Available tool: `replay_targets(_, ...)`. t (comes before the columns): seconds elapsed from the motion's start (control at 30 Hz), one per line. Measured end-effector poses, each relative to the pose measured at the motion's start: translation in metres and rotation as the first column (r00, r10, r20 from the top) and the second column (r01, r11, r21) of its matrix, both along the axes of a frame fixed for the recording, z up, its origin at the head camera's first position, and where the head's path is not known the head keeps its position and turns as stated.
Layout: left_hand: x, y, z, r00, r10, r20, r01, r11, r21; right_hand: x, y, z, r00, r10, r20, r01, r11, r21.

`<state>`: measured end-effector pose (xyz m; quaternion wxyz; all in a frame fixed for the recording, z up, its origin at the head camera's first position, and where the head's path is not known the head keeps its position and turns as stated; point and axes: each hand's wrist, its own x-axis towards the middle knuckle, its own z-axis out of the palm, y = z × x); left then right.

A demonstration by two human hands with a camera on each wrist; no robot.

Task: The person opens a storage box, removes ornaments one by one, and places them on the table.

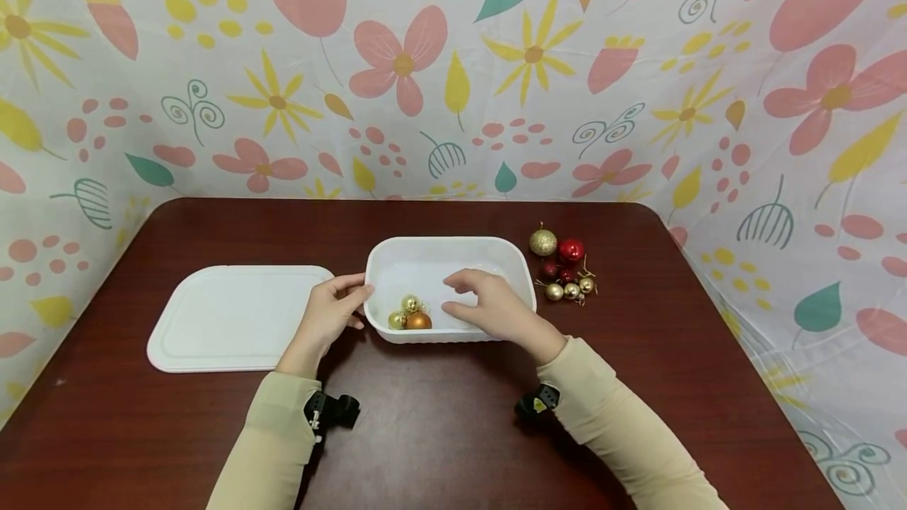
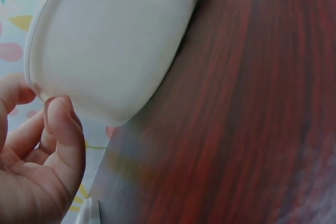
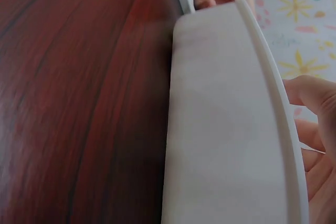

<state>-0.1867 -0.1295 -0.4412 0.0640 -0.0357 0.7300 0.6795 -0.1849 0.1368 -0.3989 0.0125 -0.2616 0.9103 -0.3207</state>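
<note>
A white plastic container (image 1: pixel 460 256) stands on the table. In its front left corner lie two small gold baubles (image 1: pixel 397 320) and a larger orange bauble (image 1: pixel 419 321). My left hand (image 1: pixel 331 311) pinches the container's left rim between thumb and fingers; the left wrist view shows the thumb (image 2: pixel 63 111) against that rim. Over the container's right half is my right hand (image 1: pixel 490 305), thumb and fingers apart with nothing between them. In the right wrist view the container's side wall (image 3: pixel 226 114) hides part of that hand.
A white lid (image 1: pixel 234 321) lies flat on the table to the left. Right of the container sits a cluster of baubles: a large gold one (image 1: pixel 542 242), a bright red one (image 1: pixel 571 250), and several smaller dark red and gold ones. A patterned cloth (image 1: pixel 453 85) hangs behind the table.
</note>
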Motion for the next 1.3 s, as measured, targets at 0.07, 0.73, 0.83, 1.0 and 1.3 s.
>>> replay_targets(0.07,0.000,0.000,0.000,1.000,0.000,0.000,0.000,1.000,0.003,0.000,-0.006,0.000,0.999,0.021,0.032,-0.021,1.000,0.001)
replay_targets(0.73,0.001,0.001,-0.001,1.000,0.002,-0.014,-0.002,1.000,-0.006,-0.008,-0.041,-0.004,0.983,0.055,0.175,-0.068,0.995,0.073)
replay_targets(0.83,0.001,0.001,0.000,1.000,0.003,-0.008,-0.003,1.000,-0.006,-0.010,-0.043,-0.004,0.977,0.054,0.206,-0.073,0.994,0.085)
replay_targets(1.0,0.002,0.001,0.001,1.000,0.001,-0.001,-0.001,1.000,-0.006,-0.014,-0.044,-0.006,0.965,0.061,0.254,-0.087,0.992,0.093)
replay_targets(1.3,0.002,0.001,0.000,1.000,0.003,-0.007,-0.003,1.000,-0.006,-0.015,-0.043,-0.005,0.967,0.073,0.243,-0.096,0.992,0.081)
